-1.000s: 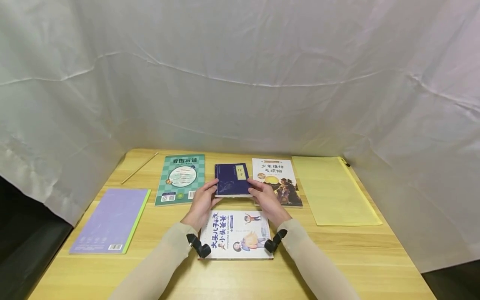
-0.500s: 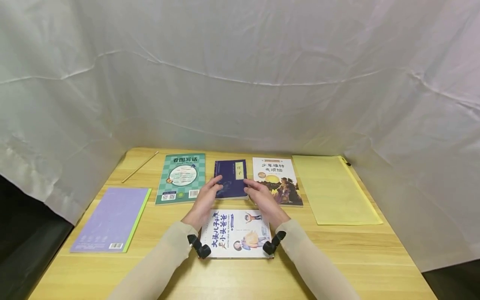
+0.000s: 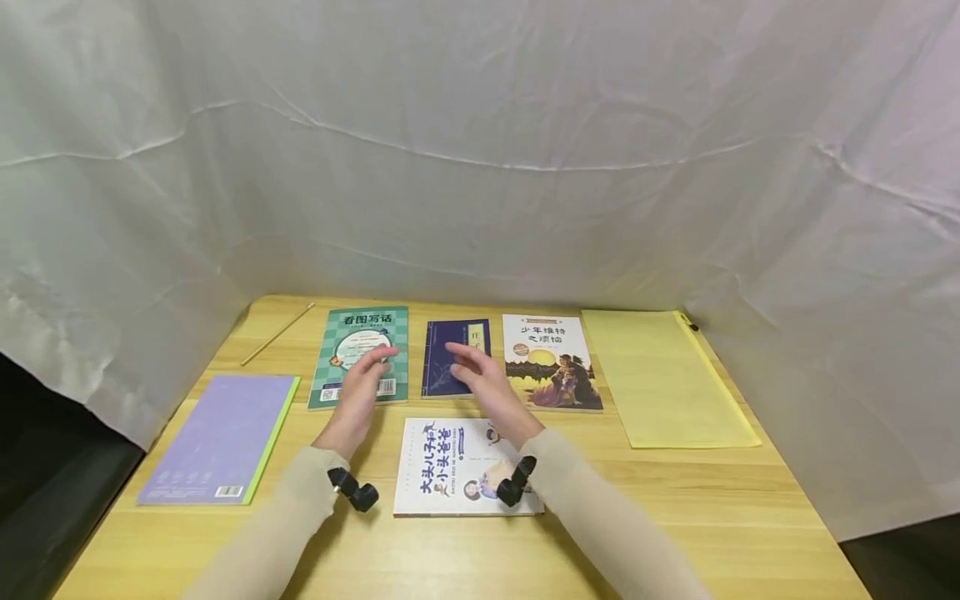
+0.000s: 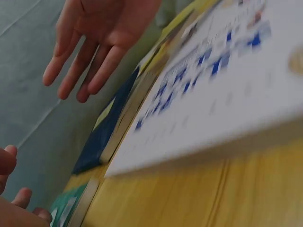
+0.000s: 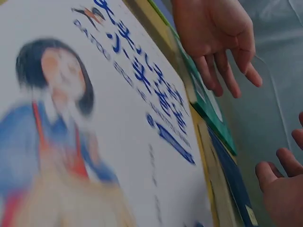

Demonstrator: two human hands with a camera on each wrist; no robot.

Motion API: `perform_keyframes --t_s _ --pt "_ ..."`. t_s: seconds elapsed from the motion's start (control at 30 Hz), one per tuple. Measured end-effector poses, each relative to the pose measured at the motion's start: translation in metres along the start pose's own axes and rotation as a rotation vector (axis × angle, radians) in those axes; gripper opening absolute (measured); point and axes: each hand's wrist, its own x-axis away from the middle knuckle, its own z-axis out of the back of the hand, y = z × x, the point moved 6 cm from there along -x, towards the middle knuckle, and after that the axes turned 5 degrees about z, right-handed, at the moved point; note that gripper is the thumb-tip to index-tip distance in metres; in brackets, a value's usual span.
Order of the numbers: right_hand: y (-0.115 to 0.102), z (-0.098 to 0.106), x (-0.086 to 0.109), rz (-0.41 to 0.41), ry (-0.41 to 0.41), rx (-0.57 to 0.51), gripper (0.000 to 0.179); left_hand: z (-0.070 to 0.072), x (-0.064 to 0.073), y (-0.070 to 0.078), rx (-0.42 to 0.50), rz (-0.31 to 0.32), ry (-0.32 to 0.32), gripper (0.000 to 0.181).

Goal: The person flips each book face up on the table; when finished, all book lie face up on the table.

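Note:
My left hand (image 3: 356,403) hovers over the lower right of a green book (image 3: 324,367), fingers loosely spread and nothing in them. Above the dark blue book (image 3: 442,358) is my right hand (image 3: 495,398), also relaxed, covering part of that book's right side. The blue book lies flat between the green one and a book with a yellow-sun cover (image 3: 551,358). Nearer to me, a white picture book (image 3: 427,467) lies beneath my right wrist. In the left wrist view the right hand (image 4: 111,28) shows its palm with fingers apart.
At the left lies a purple book (image 3: 217,433) with a green edge, and beyond it a thin wooden stick (image 3: 277,335). A yellow zip pouch (image 3: 667,379) is at the right. Pale fabric (image 3: 480,167) hangs round the wooden table (image 3: 675,517).
Both hands held the dark blue book a second ago; it was set down in the back row and let go. Since then the hands have parted from it and shifted left.

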Motion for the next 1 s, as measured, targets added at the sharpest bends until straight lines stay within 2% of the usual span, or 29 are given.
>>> perform_keyframes --t_s 0.1,0.23,0.37,0.53,0.73,0.87,1.0 --pt "0.002 -0.02 -0.001 -0.019 -0.054 -0.013 0.049 0.021 -0.001 0.001 -0.006 0.006 0.063 0.041" --pt "0.008 -0.039 -0.003 -0.052 -0.069 -0.02 0.051 0.046 -0.003 -0.001 -0.053 0.017 0.154 0.039" --pt "0.015 -0.056 -0.003 -0.075 -0.094 -0.02 0.055 0.065 -0.002 -0.001 -0.114 0.026 0.202 0.038" --pt "0.021 -0.075 -0.001 -0.101 -0.152 -0.079 0.054 0.076 0.001 0.003 -0.17 0.027 0.221 0.039" --pt "0.02 -0.088 0.001 -0.13 -0.206 -0.133 0.06 0.087 0.001 0.006 -0.209 0.02 0.253 0.038" --pt "0.02 -0.089 0.001 -0.142 -0.202 -0.155 0.061 0.095 0.002 0.005 -0.215 0.037 0.261 0.039" --pt "0.021 -0.087 0.001 -0.156 -0.177 -0.213 0.064 0.098 0.004 0.002 -0.215 0.077 0.234 0.042"
